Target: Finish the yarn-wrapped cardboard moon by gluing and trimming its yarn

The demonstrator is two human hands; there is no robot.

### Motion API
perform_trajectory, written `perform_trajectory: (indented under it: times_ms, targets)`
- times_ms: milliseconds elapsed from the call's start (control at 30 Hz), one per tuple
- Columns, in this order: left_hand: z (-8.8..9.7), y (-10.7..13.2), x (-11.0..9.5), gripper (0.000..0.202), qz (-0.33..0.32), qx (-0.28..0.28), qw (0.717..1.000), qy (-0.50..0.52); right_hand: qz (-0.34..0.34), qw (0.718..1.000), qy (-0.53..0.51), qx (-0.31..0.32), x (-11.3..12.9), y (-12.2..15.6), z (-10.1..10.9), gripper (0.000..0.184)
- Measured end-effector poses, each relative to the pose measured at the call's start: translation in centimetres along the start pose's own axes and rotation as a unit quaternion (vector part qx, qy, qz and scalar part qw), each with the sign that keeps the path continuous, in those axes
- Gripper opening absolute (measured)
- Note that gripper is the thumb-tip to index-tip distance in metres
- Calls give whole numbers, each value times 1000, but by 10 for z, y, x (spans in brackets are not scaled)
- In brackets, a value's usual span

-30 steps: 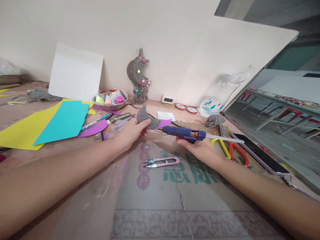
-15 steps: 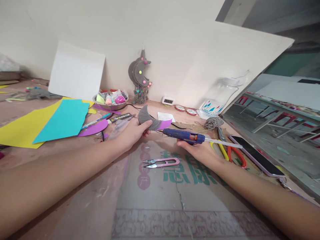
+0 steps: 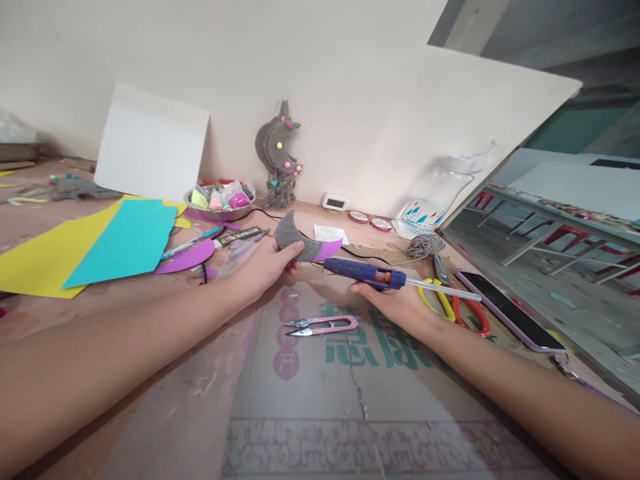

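Observation:
My left hand point(image 3: 273, 265) pinches a crescent moon cutout point(image 3: 295, 239), mostly wound in grey yarn, with a bare purple tip pointing right. In my right hand point(image 3: 393, 301) is a blue hot glue gun point(image 3: 365, 272), a clear glue stick jutting from its back end. The gun's nozzle points left, close beneath the crescent's lower edge; whether it touches I cannot tell. Below both hands, pink-handled thread snips point(image 3: 323, 325) lie on the printed cardboard point(image 3: 300, 400). A ball of grey yarn point(image 3: 424, 246) rests beyond my right hand.
Yellow and orange-handled tools point(image 3: 470, 315) and a phone point(image 3: 510, 312) lie at right. Behind stand a clear bottle point(image 3: 433, 193), a small digital clock point(image 3: 335, 202) and a bowl of coloured clay packets point(image 3: 220, 212). A finished-looking moon ornament point(image 3: 279, 150) hangs on the wall. Blue sheet point(image 3: 125, 243) lies left.
The whole view has shifted very slightly. Both hands keep the same hold, and the glue gun's nozzle stays near the crescent's lower edge.

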State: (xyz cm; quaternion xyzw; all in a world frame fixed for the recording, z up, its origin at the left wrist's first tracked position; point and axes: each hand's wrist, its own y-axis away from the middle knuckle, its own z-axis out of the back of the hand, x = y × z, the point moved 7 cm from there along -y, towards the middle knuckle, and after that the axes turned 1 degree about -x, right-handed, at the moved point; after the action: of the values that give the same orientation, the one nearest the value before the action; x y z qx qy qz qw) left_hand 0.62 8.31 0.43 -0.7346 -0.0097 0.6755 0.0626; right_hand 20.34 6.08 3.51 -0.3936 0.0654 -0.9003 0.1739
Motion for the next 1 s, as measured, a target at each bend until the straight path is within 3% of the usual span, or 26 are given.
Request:
perform_trajectory:
  times_ms: [500, 1000]
  targets:
    - [-2, 0, 1, 23, 3, 10, 1000, 13, 22, 1000, 19, 11, 1, 0, -1, 28]
    - [0, 0, 1, 21, 11, 1, 1000, 8, 15, 998, 19, -52, -7, 0, 7, 30]
